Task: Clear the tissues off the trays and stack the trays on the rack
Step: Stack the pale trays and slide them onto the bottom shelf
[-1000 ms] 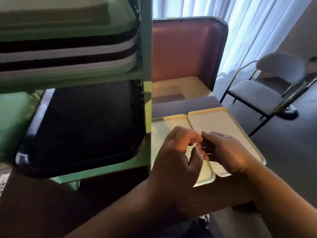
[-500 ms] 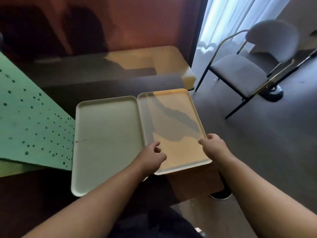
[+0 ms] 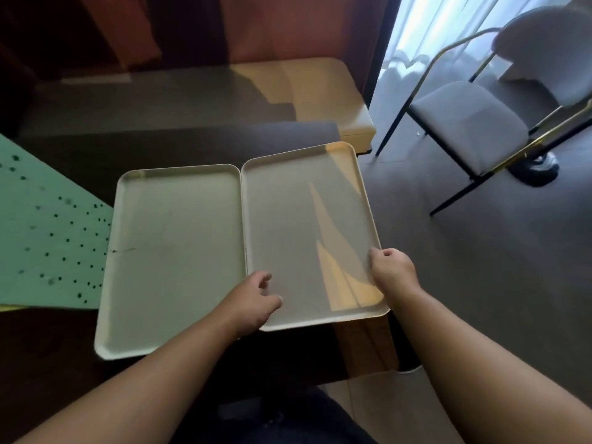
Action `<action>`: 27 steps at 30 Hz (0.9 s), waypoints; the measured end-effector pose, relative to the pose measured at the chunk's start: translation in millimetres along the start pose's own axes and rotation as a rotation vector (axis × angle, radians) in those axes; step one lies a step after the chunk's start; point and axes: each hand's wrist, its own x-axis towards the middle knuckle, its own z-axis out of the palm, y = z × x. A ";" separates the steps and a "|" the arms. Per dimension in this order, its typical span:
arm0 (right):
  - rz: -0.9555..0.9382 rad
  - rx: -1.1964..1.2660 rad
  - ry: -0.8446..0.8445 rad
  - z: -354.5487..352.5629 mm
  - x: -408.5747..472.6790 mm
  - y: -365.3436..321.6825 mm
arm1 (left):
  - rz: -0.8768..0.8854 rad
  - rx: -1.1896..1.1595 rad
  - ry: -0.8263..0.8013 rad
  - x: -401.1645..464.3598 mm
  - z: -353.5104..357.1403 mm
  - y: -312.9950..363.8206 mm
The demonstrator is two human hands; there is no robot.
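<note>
Two pale cream trays lie side by side on the dark table [image 3: 179,145]. The left tray [image 3: 173,251] has a thin crack at its left rim. The right tray [image 3: 304,225] overhangs the table's near right corner. My left hand [image 3: 253,299] grips the right tray's near left edge, thumb on top. My right hand [image 3: 392,270] holds its right rim. No tissues show on either tray. The green perforated rack [image 3: 45,238] is at the left edge.
A grey chair [image 3: 471,129] with gold and black legs stands on the floor to the right. A beige bench seat [image 3: 323,91] and a red-brown backrest [image 3: 288,27] lie beyond the table. White curtains [image 3: 432,30] hang at the back right.
The view dropped from the rack's shelves to the table. My hands parted from each other and took hold of the right tray on both sides; the tray has shifted slightly toward me.
</note>
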 end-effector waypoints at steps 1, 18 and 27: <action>-0.030 0.037 -0.008 -3.9 -3.3 -2.0 | -0.008 0.036 0.081 -2.8 -0.7 0.7; -0.171 0.181 -0.165 99.9 -93.6 -36.7 | -0.161 0.036 0.555 -56.0 -113.1 -80.7; -0.234 0.088 -0.163 173.2 -123.8 -48.5 | -0.248 0.043 0.613 -65.3 -140.3 -150.5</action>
